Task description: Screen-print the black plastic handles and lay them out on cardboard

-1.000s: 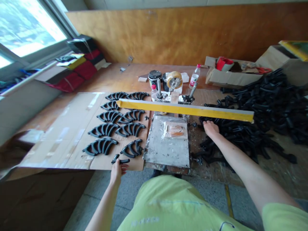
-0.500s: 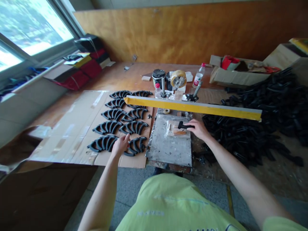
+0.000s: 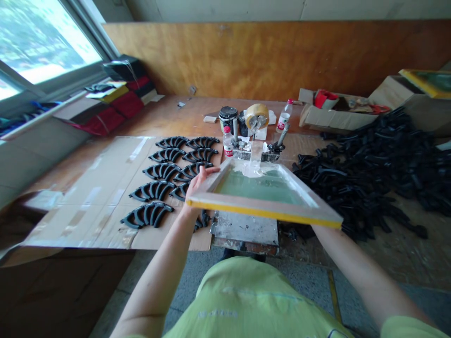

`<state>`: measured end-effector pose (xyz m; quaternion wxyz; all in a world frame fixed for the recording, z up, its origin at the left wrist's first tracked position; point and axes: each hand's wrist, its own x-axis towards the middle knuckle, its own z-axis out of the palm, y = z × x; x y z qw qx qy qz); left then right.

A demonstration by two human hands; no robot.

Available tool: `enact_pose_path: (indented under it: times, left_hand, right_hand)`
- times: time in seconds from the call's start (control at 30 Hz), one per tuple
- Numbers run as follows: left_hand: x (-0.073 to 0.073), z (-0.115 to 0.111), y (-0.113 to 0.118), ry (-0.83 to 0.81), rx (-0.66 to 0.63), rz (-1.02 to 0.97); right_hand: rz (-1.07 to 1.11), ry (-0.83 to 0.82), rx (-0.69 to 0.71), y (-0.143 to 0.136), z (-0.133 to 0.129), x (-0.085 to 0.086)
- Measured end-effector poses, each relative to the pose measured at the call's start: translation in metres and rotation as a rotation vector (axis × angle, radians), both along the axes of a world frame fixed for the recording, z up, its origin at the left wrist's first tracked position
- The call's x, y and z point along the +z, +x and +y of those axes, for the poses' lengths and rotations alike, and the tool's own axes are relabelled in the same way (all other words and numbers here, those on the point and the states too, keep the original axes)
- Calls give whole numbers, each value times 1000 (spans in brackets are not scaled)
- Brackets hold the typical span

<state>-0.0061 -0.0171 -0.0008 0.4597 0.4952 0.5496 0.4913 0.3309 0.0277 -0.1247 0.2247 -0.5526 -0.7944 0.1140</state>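
Observation:
A screen frame [image 3: 264,213] with green mesh [image 3: 257,188] and a yellow front edge hangs tilted above the grey metal plate [image 3: 246,230]. My left hand [image 3: 201,183] is at the frame's left side, thumb and fingers apart along its edge. The frame covers my right hand; only the wrist and forearm show below its right corner. Rows of curved black parts [image 3: 153,215] lie on the cardboard [image 3: 105,188] to the left. At the frame's back, a clamp [image 3: 256,151] joins it to the stand.
A heap of black parts [image 3: 369,173] lies at the right. Behind the frame stand a dark tub [image 3: 228,117], a tape roll [image 3: 257,116], a small bottle [image 3: 228,142] and a larger bottle [image 3: 284,115]. An open carton [image 3: 327,116] sits at the back right.
The frame has swung down from its raised position. My left hand has moved from the black parts to its side. My right hand, which held a black part over the plate, is now hidden.

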Motion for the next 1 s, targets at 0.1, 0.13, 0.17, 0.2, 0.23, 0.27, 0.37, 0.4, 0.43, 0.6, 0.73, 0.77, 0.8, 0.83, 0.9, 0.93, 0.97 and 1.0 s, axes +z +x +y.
enact_pose_path:
  times: [0.1,0.13,0.17,0.2,0.23,0.27,0.37,0.4,0.43,0.6,0.73,0.77,0.8,0.83,0.9,0.93,0.97,1.0]
  left_hand:
    - [-38,-28,-11,-174,-56,97]
    - [-54,-34,-13,-219,-64,98]
    - [-70,-38,-14,-258,-58,87]
    - [-86,-40,-14,-293,-46,75]
    - [-100,-41,-13,-323,-35,72]
    - [-113,-41,-12,-341,-24,80]
    - [-135,-39,-10,-334,-6,132]
    - [-139,-39,-11,-327,-4,140]
    - [-141,-38,-11,-325,-5,138]
    - [-142,-40,-13,-331,-21,96]
    - [-135,-41,-11,-329,9,120]
    - [-132,-41,-11,-325,16,128]
    - [-130,-41,-11,-325,19,130]
    - [-128,-41,-10,-331,19,125]
    - [-125,-41,-10,-349,10,93]
    - [-125,-41,-10,-355,5,76]
    - [-124,-41,-10,-359,2,64]
    - [-124,-41,-9,-362,0,58]
  right_hand:
    - [57,75,-219,16,22,24]
    - [76,116,-239,9,31,32]
    - [82,155,-219,-2,40,39]
    - [68,183,-163,-17,49,45]
    - [29,193,-91,-34,57,49]
    - [-22,181,-31,-52,64,52]
    - [-179,52,51,-89,71,47]
    - [-215,16,64,-94,67,43]
    - [-240,-3,84,-95,61,39]
    - [-237,56,429,-76,20,32]
    - [-185,-15,565,-70,18,42]
    - [-171,-14,524,-71,21,43]
    - [-156,5,470,-74,22,42]
    - [-142,39,419,-76,21,39]
    - [-119,111,386,-78,14,30]
    - [-110,129,411,-77,8,25]
    - [-101,128,451,-76,4,22]
    - [-90,114,485,-74,1,21]
